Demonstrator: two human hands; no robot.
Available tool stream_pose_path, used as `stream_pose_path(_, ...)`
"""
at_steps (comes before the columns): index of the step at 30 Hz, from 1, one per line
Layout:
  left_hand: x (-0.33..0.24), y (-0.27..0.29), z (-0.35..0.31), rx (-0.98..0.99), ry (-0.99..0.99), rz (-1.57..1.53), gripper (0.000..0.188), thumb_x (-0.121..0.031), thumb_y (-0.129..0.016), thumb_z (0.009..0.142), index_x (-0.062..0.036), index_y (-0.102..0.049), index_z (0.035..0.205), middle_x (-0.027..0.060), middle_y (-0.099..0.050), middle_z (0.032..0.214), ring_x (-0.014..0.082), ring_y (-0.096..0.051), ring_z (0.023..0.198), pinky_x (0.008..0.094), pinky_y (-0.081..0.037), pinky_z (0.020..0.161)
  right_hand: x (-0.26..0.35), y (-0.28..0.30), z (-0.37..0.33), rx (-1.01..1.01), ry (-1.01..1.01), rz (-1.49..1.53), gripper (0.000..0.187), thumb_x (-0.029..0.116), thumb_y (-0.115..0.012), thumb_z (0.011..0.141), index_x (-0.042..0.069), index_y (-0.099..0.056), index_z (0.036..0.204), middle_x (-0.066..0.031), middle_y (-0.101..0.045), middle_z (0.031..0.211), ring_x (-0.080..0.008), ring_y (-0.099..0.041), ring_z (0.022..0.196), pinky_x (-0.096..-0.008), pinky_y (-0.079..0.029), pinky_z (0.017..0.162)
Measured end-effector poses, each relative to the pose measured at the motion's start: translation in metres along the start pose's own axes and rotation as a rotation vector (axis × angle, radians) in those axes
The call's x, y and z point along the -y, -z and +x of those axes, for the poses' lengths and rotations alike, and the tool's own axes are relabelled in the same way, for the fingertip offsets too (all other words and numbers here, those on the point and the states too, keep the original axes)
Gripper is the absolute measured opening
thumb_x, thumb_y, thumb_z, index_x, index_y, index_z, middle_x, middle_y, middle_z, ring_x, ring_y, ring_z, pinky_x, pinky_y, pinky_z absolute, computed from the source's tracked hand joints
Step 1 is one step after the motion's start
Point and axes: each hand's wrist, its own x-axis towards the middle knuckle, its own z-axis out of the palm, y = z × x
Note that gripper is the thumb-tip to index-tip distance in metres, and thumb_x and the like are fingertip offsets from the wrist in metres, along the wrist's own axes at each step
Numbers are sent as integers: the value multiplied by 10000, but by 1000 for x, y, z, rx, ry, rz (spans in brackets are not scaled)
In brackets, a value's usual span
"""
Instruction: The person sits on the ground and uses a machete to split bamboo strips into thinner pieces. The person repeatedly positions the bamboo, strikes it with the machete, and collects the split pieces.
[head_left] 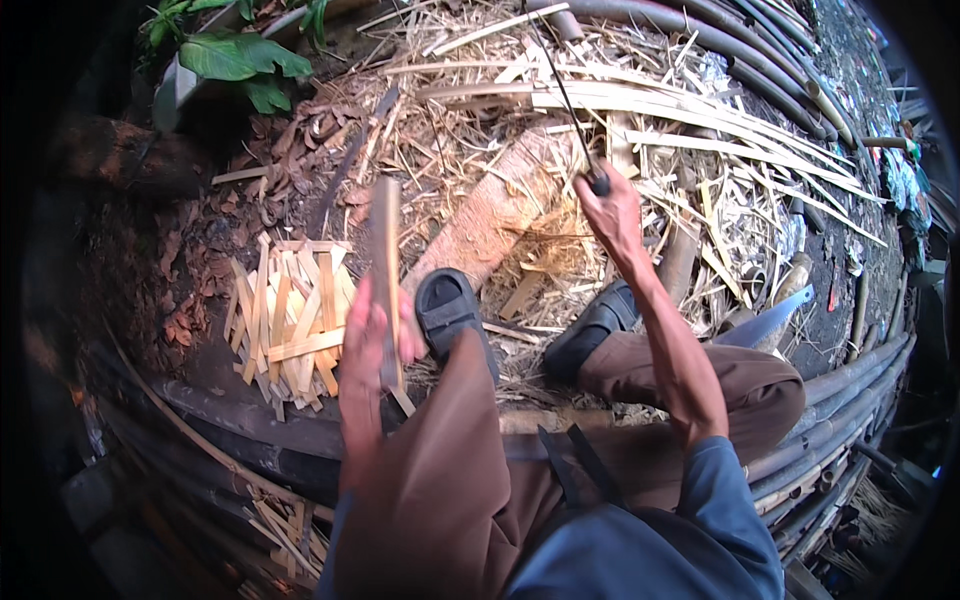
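My left hand [368, 345], blurred by motion, is closed round an upright piece of split bamboo [384, 240], pale on one side and darker on the other. Raised over the shavings, my right hand [613, 208] grips the dark handle of a long knife [566, 95]. Its thin dark blade, seen nearly edge-on, points away and slightly left, apart from the bamboo. Between the hands and beyond my feet lies a chopped, reddish wooden plank [480, 225]. A pile of short, pale bamboo strips [290, 315] lies on the ground left of my left hand.
Long pale bamboo slats [690, 110] spread across the far right. Whole bamboo poles [690, 28] lie behind them, and more poles [840, 400] run beneath and beside my legs. A handsaw [765, 325] rests by my right knee. Leafy plants [240, 58] stand far left.
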Motion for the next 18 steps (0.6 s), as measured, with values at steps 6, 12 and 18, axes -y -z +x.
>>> stream_pose_path(6, 13, 8, 69, -245, -172, 181, 482, -131, -626, 941, -19, -395, 1349, 104, -689, 1016, 209, -640, 1042, 390, -444, 1033, 75, -51, 2, -116, 206, 389, 159, 181, -662, 909, 42, -593, 946, -83, -642, 813, -170, -622, 701, -308, -503, 596)
stream_pose_path(12, 71, 13, 107, -164, -311, 31, 400, -1, -520, 946, -33, -338, 1301, 226, -500, 1349, 289, -500, 1275, 404, -347, 1148, 1, -80, -26, 84, 16, 146, 159, 167, -651, 910, 23, -588, 935, -89, -660, 734, -191, -630, 629, -335, -501, 540)
stream_pose_path(18, 81, -1, 105, -281, -248, 1, 369, -254, -565, 983, -82, -390, 1259, 248, -419, 1455, 350, -365, 1394, 537, -246, 1160, -3, -49, -105, 151, -165, 18, 308, 312, -705, 869, 58, -603, 1011, -172, -662, 686, -244, -635, 559, -402, -494, 511)
